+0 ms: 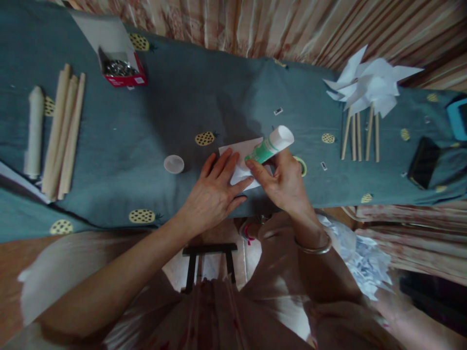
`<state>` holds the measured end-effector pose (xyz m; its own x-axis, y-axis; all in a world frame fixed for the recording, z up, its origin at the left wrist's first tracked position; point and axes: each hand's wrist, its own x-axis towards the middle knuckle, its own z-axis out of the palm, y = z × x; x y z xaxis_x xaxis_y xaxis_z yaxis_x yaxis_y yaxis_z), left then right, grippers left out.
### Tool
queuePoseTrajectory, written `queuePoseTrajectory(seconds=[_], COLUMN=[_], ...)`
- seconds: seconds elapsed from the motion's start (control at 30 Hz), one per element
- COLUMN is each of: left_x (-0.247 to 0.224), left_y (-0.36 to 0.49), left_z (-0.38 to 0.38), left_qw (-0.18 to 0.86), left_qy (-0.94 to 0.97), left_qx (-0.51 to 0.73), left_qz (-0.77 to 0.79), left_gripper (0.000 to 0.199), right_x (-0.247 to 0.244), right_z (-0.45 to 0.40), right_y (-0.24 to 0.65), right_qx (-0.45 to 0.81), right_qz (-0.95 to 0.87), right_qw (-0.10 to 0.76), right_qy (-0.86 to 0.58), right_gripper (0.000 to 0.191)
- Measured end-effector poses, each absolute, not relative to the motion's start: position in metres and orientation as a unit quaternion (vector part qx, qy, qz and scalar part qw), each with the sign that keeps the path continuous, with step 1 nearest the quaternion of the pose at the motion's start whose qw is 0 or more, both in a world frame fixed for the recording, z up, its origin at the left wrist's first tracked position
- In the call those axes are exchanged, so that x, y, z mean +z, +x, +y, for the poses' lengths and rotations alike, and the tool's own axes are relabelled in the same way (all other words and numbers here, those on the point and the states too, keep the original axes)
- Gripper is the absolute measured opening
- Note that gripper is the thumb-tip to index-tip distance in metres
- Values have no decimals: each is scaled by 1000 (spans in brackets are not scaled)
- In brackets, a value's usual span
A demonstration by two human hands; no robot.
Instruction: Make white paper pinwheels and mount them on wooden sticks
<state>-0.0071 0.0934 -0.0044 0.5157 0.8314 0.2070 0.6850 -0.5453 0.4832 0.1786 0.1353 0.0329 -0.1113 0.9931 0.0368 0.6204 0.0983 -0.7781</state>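
Note:
A small sheet of white paper (255,145) lies on the dark green cloth near the table's front edge. My left hand (214,194) rests flat on its left part, fingers spread. In my right hand (286,182) is a green and white glue stick (268,147), tilted with its lower end at the paper and its white base up to the right. The tip against the paper is hidden by my thumb. To the left of my left hand sits a small round white cap (174,164). A pale green ring, perhaps a tape roll (302,166), shows partly behind my right hand.
Wooden sticks (62,136) and a whitish roll (35,131) lie at the left. An open red box (126,78) of metal pieces stands at the back left. White paper pinwheels (372,85) on sticks lie at the right, beside a black phone-like object (423,163).

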Motion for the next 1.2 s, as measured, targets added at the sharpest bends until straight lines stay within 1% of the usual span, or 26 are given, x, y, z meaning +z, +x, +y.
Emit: queuePoseTrajectory(seconds=[0.2, 0.37, 0.77, 1.2], left_x=[-4, -2, -1, -2], left_y=[-7, -7, -9, -8], left_z=[93, 93, 93, 92], left_qw=[148, 144, 149, 156], left_qy=[862, 866, 867, 863], left_qx=[196, 190, 191, 201], left_qz=[443, 440, 435, 437], left_gripper=[51, 50, 46, 43], right_x=[38, 38, 34, 29], right_z=[132, 129, 127, 130], right_y=[178, 179, 188, 194], right_qx=[273, 240, 261, 267], right_qz=[-704, -716, -714, -710], right_qw=[263, 250, 267, 284], right_qy=[-600, -605, -592, -586], right_gripper=[36, 34, 32, 38])
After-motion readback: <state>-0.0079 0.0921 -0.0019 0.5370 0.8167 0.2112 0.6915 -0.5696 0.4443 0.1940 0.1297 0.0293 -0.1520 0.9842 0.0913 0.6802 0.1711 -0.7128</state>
